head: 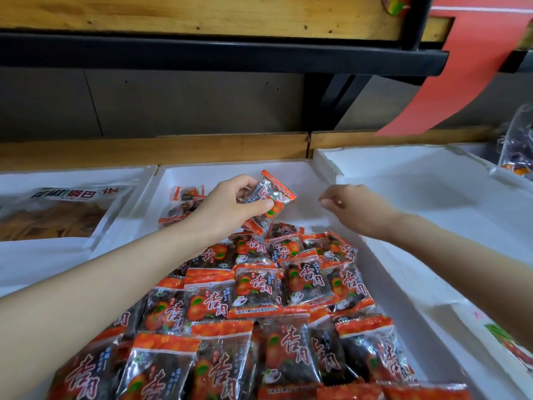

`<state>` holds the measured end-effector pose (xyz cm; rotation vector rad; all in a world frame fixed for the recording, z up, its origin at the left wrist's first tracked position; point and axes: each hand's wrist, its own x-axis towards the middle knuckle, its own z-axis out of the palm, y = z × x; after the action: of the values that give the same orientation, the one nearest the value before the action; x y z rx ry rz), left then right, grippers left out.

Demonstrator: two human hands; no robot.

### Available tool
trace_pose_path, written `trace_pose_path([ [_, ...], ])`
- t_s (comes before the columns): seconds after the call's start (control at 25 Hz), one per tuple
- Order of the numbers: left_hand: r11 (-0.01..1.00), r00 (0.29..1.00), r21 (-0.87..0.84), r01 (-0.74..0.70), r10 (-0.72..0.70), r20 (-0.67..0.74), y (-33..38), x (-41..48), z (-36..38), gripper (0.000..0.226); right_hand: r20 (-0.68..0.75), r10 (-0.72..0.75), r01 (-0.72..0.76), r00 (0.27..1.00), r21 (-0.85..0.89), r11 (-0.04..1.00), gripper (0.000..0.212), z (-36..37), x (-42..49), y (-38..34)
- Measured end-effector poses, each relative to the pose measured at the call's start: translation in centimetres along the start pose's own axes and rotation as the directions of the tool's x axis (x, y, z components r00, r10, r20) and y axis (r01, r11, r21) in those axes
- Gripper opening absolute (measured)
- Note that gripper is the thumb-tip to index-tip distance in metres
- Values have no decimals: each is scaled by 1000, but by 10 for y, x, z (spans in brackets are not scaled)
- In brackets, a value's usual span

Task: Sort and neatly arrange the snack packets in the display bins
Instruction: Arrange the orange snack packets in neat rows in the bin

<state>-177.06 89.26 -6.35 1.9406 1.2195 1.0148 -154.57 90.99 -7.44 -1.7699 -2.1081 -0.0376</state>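
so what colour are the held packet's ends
Orange-red strips on the packet, clear in the head view.

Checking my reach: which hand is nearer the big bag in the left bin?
Left. The left hand, holding a packet, is right of the bag; the right hand is farther right.
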Motion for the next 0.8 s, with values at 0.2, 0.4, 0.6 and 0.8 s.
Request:
trace_pose_path([
  [0.2,1000,999,-1,-16,16,30,5,-2,8,17,232,80,-8,969,-296,955,36,-7,-32,8],
  [0.4,999,999,20,-28,27,42,5,-2,10,19,233,91,-33,968,-241,970,37,2,-20,5],
  [0.6,998,999,60,-35,32,41,3,-4,9,18,276,133,-134,952,-17,991,27,6,-13,8],
  [0.8,999,999,50,-16,14,36,-2,-3,10,22,107,75,-118,991,478,870,5,12,-4,6],
])
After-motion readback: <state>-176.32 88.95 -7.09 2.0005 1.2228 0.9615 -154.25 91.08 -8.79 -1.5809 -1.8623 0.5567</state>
